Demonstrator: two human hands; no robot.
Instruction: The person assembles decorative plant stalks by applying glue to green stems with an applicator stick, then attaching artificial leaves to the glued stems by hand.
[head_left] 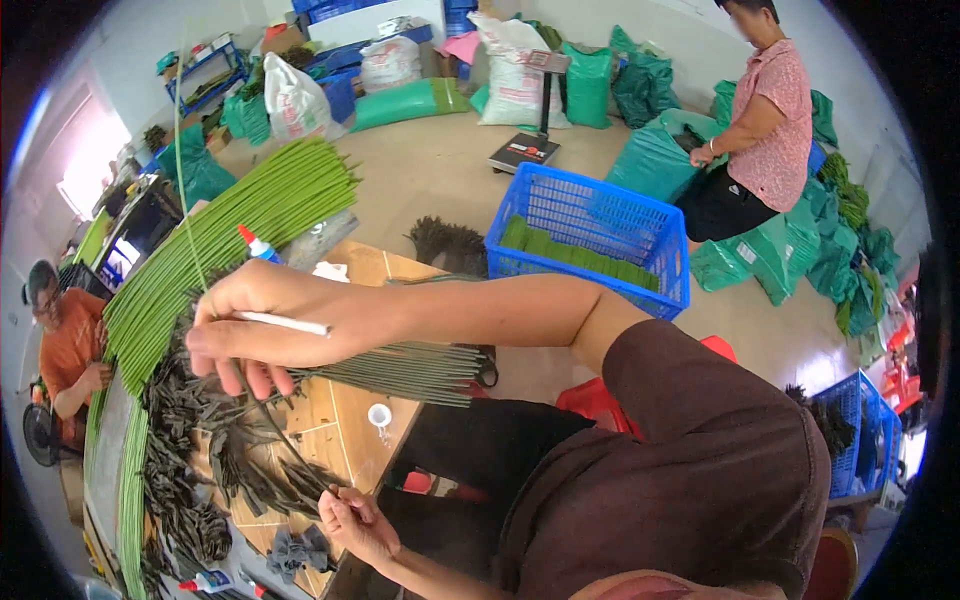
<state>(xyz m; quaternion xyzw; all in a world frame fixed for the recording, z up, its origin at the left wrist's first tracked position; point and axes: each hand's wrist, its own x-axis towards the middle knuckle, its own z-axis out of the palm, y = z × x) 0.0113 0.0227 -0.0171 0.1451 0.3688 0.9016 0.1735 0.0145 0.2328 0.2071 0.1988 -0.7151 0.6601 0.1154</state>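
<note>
While the left hand point(362, 525) is pinching dark leaf strips point(285, 487) over the wooden surface point(345, 430), the right hand point(265, 325), fingers curled, is holding a white stick point(285, 323) and thin green stem point(188, 200), the latter rising upward.

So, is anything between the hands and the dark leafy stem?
Nothing visible: the left hand pinches the dark leafy stem, which runs up to the right hand. The white stick held there blocks neither.
</note>
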